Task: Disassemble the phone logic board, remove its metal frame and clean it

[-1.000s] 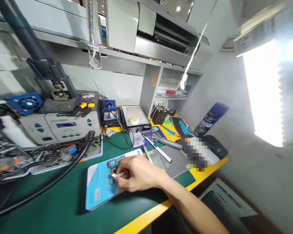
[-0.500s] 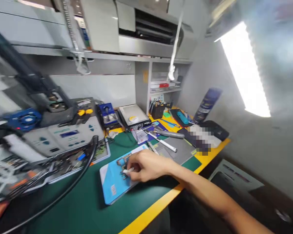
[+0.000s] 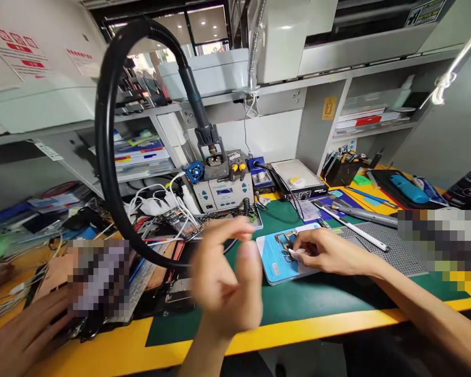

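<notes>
My right hand [image 3: 325,252] rests over a blue-and-white flat pad [image 3: 277,256], its fingers pinched on a small white wad [image 3: 296,253]. Under those fingertips lies a small phone circuit board [image 3: 286,242], partly covered by the hand. My left hand [image 3: 227,277] is raised in front of the pad's left side, blurred, with curled fingers and the thumb apart from the index finger. Nothing shows in it.
A black hose [image 3: 105,136] arches from the hot-air station [image 3: 223,193] at the left. Another person's hand [image 3: 31,330] lies at the lower left near phone parts. A white pen [image 3: 353,228] and a grey knife [image 3: 371,213] lie to the right on the green mat [image 3: 298,298].
The view has swung left, bringing the hose, my left hand and another person's hand into sight. My right hand stays at the board, still pinching the white wad.
</notes>
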Available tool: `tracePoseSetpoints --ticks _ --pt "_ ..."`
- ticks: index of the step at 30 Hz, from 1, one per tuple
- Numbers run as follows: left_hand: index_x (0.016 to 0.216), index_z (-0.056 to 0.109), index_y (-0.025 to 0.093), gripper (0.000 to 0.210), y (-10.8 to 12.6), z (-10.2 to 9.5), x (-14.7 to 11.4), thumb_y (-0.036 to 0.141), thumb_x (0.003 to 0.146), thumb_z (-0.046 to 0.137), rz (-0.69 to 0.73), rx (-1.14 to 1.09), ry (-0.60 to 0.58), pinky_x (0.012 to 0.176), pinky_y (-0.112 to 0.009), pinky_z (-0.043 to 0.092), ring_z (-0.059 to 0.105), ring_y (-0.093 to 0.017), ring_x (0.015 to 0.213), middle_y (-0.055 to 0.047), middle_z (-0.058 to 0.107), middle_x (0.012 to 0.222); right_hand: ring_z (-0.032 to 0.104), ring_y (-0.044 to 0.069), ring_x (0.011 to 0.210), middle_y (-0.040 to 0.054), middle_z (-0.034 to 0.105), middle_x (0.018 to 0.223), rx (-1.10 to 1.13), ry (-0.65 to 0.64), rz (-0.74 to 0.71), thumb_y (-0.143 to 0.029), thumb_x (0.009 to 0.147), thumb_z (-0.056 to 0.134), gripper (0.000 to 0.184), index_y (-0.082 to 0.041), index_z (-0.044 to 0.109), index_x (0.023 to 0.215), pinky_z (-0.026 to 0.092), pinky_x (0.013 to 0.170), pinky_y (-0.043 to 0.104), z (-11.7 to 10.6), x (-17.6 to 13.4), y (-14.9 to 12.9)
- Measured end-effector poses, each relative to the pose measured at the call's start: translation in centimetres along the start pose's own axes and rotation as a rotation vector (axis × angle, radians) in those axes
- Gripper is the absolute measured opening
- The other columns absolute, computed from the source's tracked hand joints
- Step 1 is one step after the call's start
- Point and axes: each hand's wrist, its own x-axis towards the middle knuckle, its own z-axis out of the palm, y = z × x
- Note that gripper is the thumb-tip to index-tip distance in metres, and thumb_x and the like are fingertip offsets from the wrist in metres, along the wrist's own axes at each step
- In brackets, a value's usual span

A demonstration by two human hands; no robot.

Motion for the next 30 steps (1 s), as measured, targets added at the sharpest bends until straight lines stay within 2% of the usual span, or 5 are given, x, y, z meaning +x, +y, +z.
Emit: tracePoseSetpoints --ticks 2,5,10,16,30 --pt "0.11 0.064 0.018 0.019 -1.4 1.2 0.2 0.024 0.092 0.06 0.055 -0.027 -0.217 0.086 -0.041 0.058 0.067 -0.022 0.093 -0.006 0.071 0.1 0.046 0.013 0.061 -0.0011 0.06 0.069 -0.005 -0.007 0.018 -0.028 0.091 0.057 0.018 -0.015 0.069 0.087 0.034 0.057 0.025 0.0 0.1 -0.1" --pt "0.113 0.066 0.019 0.036 -3.1 2.7 0.0 0.03 0.08 0.073 0.059 0.028 -0.467 0.093 -0.046 0.056 0.064 -0.028 0.102 -0.009 0.07 0.107 0.046 0.013 0.061 -0.0014 0.059 0.069 -0.01 -0.004 0.032 -0.025 0.089 0.058 0.015 -0.015 0.068 0.087 0.035 0.058 0.025 0.0 0.1 -0.2" --pt "0.124 0.06 0.019 0.056 -3.6 2.8 -1.1 0.042 0.075 0.077 -0.054 0.128 -0.645 0.101 -0.053 0.051 0.057 -0.033 0.113 -0.013 0.064 0.12 0.046 0.013 0.062 -0.0014 0.059 0.069 -0.03 -0.013 0.039 -0.025 0.091 0.055 0.016 -0.016 0.068 0.088 0.035 0.059 0.026 0.1 0.1 -0.3" --pt "0.128 0.057 0.02 0.051 -3.7 2.6 -1.2 0.038 0.082 0.069 -0.113 0.166 -0.714 0.105 -0.048 0.05 0.053 -0.032 0.119 -0.011 0.063 0.126 0.048 0.015 0.067 0.001 0.062 0.077 0.02 -0.054 0.057 -0.038 0.099 0.05 0.028 -0.017 0.068 0.091 0.038 0.061 0.027 0.3 0.0 0.1" --pt "0.134 0.058 0.018 0.05 -4.0 4.1 -1.8 0.04 0.089 0.061 -0.111 0.184 -0.656 0.113 -0.049 0.045 0.051 -0.033 0.129 -0.009 0.063 0.141 0.046 0.018 0.069 0.0055 0.063 0.078 0.03 -0.078 0.099 -0.057 0.098 0.05 0.047 -0.016 0.071 0.09 0.037 0.062 0.031 0.3 0.2 0.6"
